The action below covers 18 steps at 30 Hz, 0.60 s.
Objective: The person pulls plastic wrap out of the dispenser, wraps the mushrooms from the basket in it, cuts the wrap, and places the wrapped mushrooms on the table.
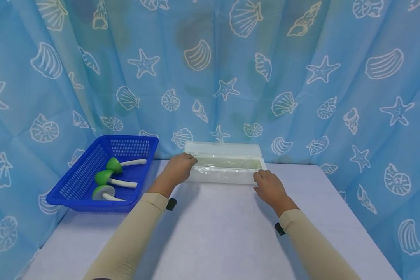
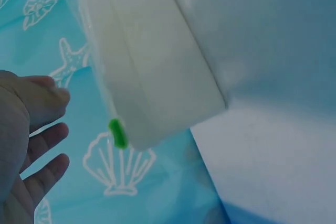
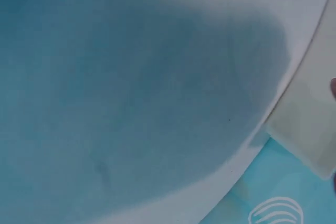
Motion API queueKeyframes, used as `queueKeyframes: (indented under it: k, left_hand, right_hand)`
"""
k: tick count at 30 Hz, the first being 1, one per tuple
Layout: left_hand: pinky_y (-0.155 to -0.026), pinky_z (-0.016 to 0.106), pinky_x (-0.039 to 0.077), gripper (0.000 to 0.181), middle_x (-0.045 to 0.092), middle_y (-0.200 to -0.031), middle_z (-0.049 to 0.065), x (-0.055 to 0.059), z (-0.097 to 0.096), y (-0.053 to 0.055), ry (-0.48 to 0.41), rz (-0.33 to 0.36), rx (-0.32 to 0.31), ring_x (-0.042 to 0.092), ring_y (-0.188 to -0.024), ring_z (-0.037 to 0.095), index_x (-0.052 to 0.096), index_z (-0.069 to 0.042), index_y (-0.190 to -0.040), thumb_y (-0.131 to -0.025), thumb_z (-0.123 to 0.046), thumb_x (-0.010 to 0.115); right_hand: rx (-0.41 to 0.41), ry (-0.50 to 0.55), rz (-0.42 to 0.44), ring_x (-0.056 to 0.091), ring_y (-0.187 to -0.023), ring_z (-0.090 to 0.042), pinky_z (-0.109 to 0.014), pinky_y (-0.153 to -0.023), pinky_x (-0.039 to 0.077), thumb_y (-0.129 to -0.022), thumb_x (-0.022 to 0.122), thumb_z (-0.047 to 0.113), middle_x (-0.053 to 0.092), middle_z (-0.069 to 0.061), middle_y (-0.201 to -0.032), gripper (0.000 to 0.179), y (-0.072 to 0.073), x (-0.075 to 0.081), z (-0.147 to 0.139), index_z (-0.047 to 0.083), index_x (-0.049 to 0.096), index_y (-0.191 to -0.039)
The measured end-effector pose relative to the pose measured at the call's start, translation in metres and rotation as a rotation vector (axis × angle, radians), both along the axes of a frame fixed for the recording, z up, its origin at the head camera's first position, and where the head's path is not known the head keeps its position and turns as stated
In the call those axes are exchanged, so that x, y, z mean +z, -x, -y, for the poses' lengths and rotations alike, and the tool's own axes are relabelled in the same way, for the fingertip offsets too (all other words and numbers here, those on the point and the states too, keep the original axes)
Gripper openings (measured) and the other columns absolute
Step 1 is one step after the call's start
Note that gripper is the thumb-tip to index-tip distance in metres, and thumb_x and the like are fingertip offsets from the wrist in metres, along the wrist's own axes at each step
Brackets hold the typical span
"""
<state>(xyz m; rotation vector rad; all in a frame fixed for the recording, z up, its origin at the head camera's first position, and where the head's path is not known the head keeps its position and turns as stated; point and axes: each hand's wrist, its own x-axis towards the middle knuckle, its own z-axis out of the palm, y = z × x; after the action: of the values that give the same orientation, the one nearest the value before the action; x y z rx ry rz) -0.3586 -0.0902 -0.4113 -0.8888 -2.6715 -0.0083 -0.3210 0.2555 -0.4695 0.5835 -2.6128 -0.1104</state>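
Note:
A long white plastic box (image 1: 227,177) lies across the far part of the table, its white lid (image 1: 224,149) raised at the back. Shiny clear film shows along its top and front, as on a cling film dispenser. A green piece (image 2: 118,133) sits by its left end. My left hand (image 1: 176,170) is at the left end, fingertips by the upper edge. In the left wrist view two fingertips lie close together while other fingers spread, beside the box. My right hand (image 1: 270,188) has bent fingers at the right front corner. I cannot tell what either hand pinches.
A blue plastic basket (image 1: 101,204) stands at the left of the white-covered table (image 1: 224,233). Inside lie three mushroom-shaped things with green caps (image 1: 103,177) and white stems. A blue curtain (image 1: 210,58) with white shell prints hangs close behind the table and along its sides.

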Motion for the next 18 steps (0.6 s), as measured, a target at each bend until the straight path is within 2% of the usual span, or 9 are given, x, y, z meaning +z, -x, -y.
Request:
queueKeyframes:
  k: [5, 8, 11, 13, 18]
  left_hand:
    - [-0.093, 0.039, 0.048, 0.035, 0.062, -0.124, 0.009, -0.007, -0.006, 0.013, 0.024, 0.07, 0.014, 0.058, -0.114, 0.028, 0.063, -0.009, -0.126, -0.092, -0.001, 0.063]
    - [-0.093, 0.04, 0.047, 0.042, 0.06, -0.128, 0.009, -0.013, -0.008, 0.016, 0.035, 0.101, 0.039, 0.057, -0.115, 0.028, 0.059, -0.01, -0.131, -0.091, -0.006, 0.067]
    - [-0.094, 0.04, 0.047, 0.043, 0.062, -0.125, 0.007, -0.017, -0.009, 0.017, 0.054, 0.1, 0.062, 0.058, -0.114, 0.027, 0.059, -0.012, -0.131, -0.09, -0.01, 0.07]
    - [-0.092, 0.04, 0.048, 0.039, 0.064, -0.119, 0.006, -0.02, -0.008, 0.017, 0.051, 0.063, 0.058, 0.059, -0.111, 0.026, 0.062, -0.012, -0.126, -0.089, -0.012, 0.071]
    - [-0.077, 0.036, 0.051, 0.013, 0.068, -0.096, 0.002, -0.028, -0.008, 0.016, 0.008, -0.106, -0.018, 0.063, -0.09, 0.021, 0.072, -0.011, -0.102, -0.089, -0.012, 0.07]
  right_hand:
    - [0.053, 0.026, -0.118, 0.052, -0.084, -0.033, -0.043, -0.067, 0.046, -0.073, 0.086, 0.015, 0.052, -0.013, -0.097, 0.048, 0.014, -0.002, 0.002, 0.003, 0.053, -0.106]
    - [0.072, 0.045, -0.153, 0.054, -0.088, -0.034, -0.045, -0.069, 0.046, -0.078, 0.082, 0.014, 0.055, -0.013, -0.103, 0.041, 0.02, -0.003, 0.002, 0.005, 0.056, -0.108]
    - [0.07, 0.059, -0.157, 0.054, -0.094, -0.032, -0.045, -0.073, 0.047, -0.085, 0.075, 0.014, 0.056, -0.011, -0.107, 0.03, 0.022, -0.004, 0.004, 0.008, 0.058, -0.108]
    - [0.083, 0.081, -0.169, 0.055, -0.096, -0.032, -0.045, -0.075, 0.048, -0.087, 0.073, 0.014, 0.057, -0.011, -0.108, 0.026, 0.023, -0.004, 0.006, 0.008, 0.059, -0.108]
    - [0.161, 0.153, -0.243, 0.057, -0.094, -0.031, -0.045, -0.076, 0.049, -0.09, 0.067, 0.011, 0.062, -0.01, -0.103, 0.01, 0.026, -0.002, 0.015, 0.007, 0.063, -0.099]
